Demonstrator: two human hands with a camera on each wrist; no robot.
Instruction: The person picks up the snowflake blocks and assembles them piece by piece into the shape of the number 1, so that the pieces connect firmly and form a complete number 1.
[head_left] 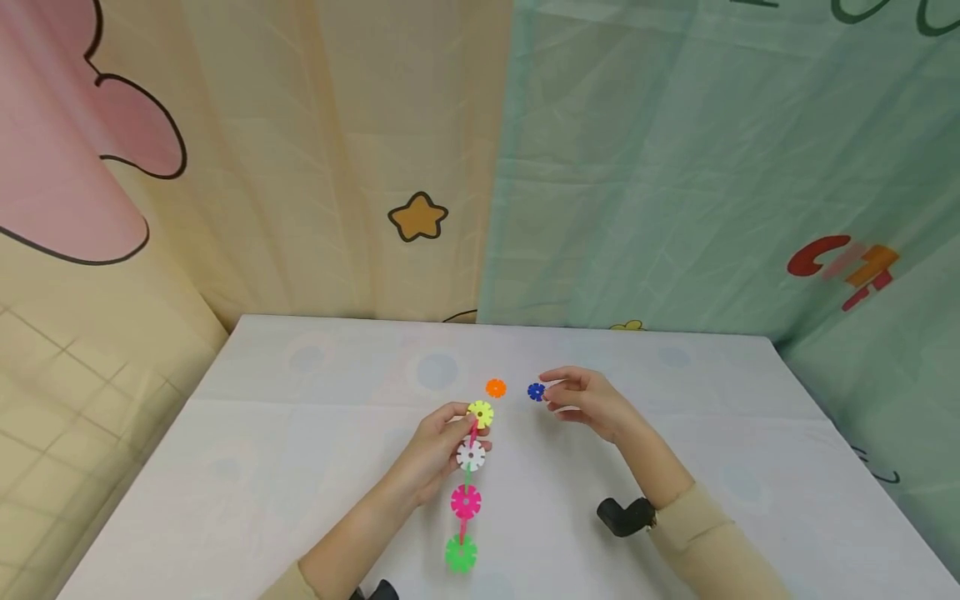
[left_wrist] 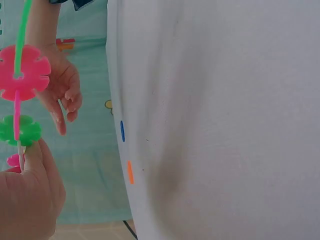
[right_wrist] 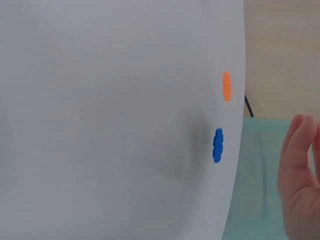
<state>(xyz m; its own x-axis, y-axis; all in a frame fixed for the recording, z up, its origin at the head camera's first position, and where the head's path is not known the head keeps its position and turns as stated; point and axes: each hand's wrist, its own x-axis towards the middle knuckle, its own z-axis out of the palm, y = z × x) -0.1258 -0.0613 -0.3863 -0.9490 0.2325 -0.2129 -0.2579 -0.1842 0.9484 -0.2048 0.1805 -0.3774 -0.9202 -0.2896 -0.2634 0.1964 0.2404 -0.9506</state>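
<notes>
My left hand pinches the upper part of a chain of notched plastic snowflake discs. In the head view the chain runs down from a yellow disc through a white disc and a pink disc to a green disc, with others edge-on between them. A loose blue disc lies flat on the table, just left of the right hand. That hand hovers above the table with loosely bent fingers, apart from the blue disc in the right wrist view.
Left of the blue disc, an orange disc lies on the white-covered table. Patterned curtains hang behind the table's far edge. A black wrist device sticks out from the right forearm.
</notes>
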